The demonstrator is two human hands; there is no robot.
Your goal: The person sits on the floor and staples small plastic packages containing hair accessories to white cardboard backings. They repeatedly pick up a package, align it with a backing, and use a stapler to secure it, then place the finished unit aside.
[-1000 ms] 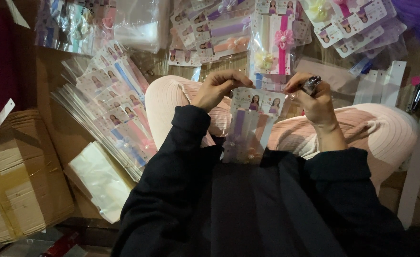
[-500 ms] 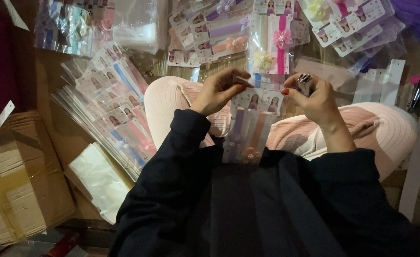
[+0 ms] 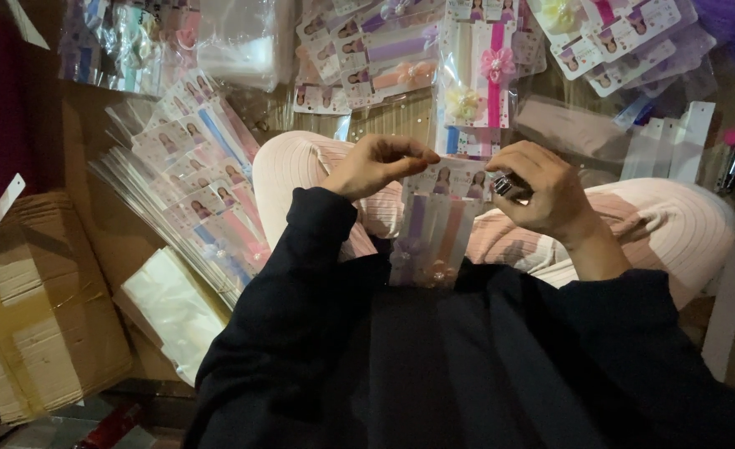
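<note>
Both hands are sitting slightly lower than before. Left hand [image 3: 377,165] is pinching the headband pack [image 3: 434,224] at its top corner; right hand [image 3: 542,193], ringed, is clamping the opposite corner, pack hanging between them.

Both hands raised over the lap, left [image 3: 377,165] and right [image 3: 542,189] fingers pinched.

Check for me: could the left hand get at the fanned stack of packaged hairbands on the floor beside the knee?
Probably yes. The left hand pinches the top of the packet in the lap, and the fanned stack lies open just beyond the left knee, nothing covering it. It would have to let go first.
</note>
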